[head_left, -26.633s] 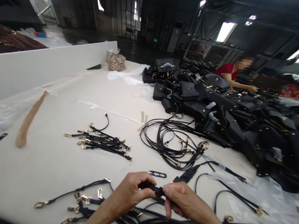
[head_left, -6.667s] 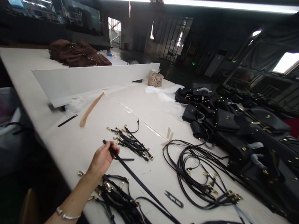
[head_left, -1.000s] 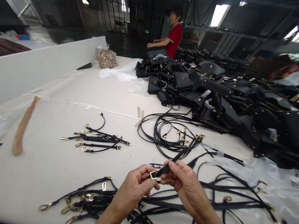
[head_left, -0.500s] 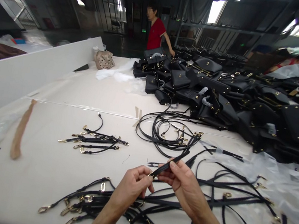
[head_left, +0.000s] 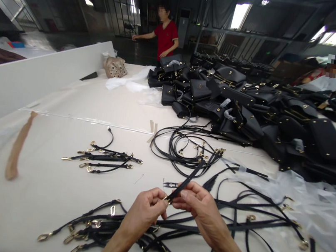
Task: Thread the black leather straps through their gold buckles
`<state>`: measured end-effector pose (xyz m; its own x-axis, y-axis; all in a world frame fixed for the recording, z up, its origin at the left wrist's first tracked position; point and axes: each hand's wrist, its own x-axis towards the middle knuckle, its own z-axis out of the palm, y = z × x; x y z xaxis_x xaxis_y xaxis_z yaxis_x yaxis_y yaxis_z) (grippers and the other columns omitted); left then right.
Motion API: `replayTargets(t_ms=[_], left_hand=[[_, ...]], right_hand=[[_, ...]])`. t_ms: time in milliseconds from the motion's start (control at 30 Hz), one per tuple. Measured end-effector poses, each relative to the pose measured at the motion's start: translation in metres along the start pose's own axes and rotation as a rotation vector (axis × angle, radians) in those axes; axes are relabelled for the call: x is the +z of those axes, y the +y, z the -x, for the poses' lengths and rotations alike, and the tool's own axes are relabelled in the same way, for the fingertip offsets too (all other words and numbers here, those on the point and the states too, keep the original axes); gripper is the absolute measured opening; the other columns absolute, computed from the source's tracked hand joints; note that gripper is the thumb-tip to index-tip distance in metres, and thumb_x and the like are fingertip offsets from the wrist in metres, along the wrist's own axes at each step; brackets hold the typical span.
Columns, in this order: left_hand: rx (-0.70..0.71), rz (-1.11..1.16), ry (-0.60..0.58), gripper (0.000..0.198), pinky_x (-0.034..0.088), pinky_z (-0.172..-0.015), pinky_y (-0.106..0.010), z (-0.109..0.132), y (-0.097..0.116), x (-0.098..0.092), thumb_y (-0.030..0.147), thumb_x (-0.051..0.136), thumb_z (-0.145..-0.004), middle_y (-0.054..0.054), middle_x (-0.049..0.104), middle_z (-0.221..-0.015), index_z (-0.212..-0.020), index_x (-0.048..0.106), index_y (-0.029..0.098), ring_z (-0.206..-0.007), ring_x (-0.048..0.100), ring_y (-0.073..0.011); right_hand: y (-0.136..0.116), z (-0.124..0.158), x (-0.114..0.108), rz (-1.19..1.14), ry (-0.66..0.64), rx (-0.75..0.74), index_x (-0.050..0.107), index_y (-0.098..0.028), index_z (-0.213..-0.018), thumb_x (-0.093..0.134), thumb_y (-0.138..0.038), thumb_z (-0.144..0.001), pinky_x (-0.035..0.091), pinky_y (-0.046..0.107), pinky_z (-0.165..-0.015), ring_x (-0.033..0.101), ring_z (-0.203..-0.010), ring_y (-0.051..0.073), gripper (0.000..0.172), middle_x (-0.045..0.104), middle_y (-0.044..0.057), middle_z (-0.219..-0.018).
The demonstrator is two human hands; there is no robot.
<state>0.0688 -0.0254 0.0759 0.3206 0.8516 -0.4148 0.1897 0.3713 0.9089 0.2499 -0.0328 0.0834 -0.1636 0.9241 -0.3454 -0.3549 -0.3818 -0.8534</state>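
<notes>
A black strap [head_left: 191, 177] slants up between my two hands, its lower end showing a bit of gold metal. My left hand [head_left: 149, 208] pinches that metal end between thumb and fingers. Farther up, my right hand [head_left: 196, 202] has its fingers closed around the strap. Behind my fingers lie small black thread snips [head_left: 171, 185] on the table, partly covered by the strap and my right hand. Below my wrists spreads a bundle of black straps with gold snap hooks [head_left: 99, 224]. Another set of short hooked straps [head_left: 106, 158] lies to the left.
Coiled long straps [head_left: 180, 144] lie ahead, with a large heap of black handbags [head_left: 241, 99] behind them. Clear plastic sheeting [head_left: 310, 206] and loose straps cover the right. A brown strip [head_left: 19, 146] lies left, near a white partition [head_left: 44, 65]. A person in red [head_left: 167, 37] stands beyond.
My right hand has slid down the strap, closer to my left hand. The strap stands a little steeper. The person in red has turned and stretched an arm out to the left.
</notes>
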Motion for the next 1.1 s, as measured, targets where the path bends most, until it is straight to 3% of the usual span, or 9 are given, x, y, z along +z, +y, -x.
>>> replayTargets(t_ms=[300, 633, 933, 1033, 1100], left_hand=[[-0.001, 0.009, -0.009, 0.025, 0.028, -0.043, -0.019, -0.001, -0.004, 0.002, 0.040, 0.057, -0.080, 0.000, 0.064, -0.058, -0.081, 0.062, 0.015, -0.041, 0.035, -0.0072], [0.027, 0.025, 0.008, 0.032, 0.035, -0.043, -0.019, -0.001, -0.001, 0.003, 0.034, 0.055, -0.083, -0.003, 0.069, -0.067, -0.105, 0.060, 0.012, -0.044, 0.039, -0.0082], [0.084, 0.052, 0.050, 0.034, 0.039, -0.045, -0.020, -0.001, -0.006, 0.005, 0.031, 0.055, -0.084, 0.001, 0.065, -0.060, -0.114, 0.054, 0.014, -0.046, 0.047, -0.0104], [0.088, 0.043, 0.063, 0.033, 0.039, -0.044, -0.020, -0.003, -0.008, 0.006, 0.033, 0.054, -0.086, 0.002, 0.065, -0.062, -0.114, 0.053, 0.015, -0.043, 0.046, -0.0096], [0.092, 0.036, 0.068, 0.033, 0.036, -0.042, -0.020, -0.004, -0.010, 0.007, 0.034, 0.054, -0.086, 0.002, 0.065, -0.063, -0.114, 0.052, 0.016, -0.041, 0.043, -0.0086]], right_hand=[[0.004, -0.002, 0.000, 0.051, 0.038, 0.005, 0.067, -0.013, -0.080, 0.082, -0.040, -0.070, 0.054, 0.030, -0.064, 0.068, -0.075, 0.022, 0.032, 0.071, 0.007, -0.079], [0.012, -0.001, 0.003, 0.095, 0.073, -0.002, 0.063, -0.014, -0.080, 0.078, -0.037, -0.075, 0.045, 0.022, -0.055, 0.064, -0.068, 0.017, 0.028, 0.070, 0.005, -0.070], [0.007, 0.003, 0.008, 0.249, 0.144, -0.043, 0.061, -0.015, -0.079, 0.072, -0.037, -0.079, 0.043, 0.024, -0.060, 0.058, -0.062, 0.014, 0.025, 0.072, 0.005, -0.070], [0.011, 0.004, 0.011, 0.338, 0.160, -0.093, 0.060, -0.017, -0.076, 0.069, -0.037, -0.080, 0.045, 0.026, -0.061, 0.063, -0.068, 0.018, 0.023, 0.070, 0.003, -0.071], [0.016, 0.007, 0.013, 0.497, 0.189, -0.215, 0.062, -0.018, -0.075, 0.066, -0.034, -0.083, 0.046, 0.028, -0.062, 0.064, -0.067, 0.019, 0.019, 0.069, 0.002, -0.069]])
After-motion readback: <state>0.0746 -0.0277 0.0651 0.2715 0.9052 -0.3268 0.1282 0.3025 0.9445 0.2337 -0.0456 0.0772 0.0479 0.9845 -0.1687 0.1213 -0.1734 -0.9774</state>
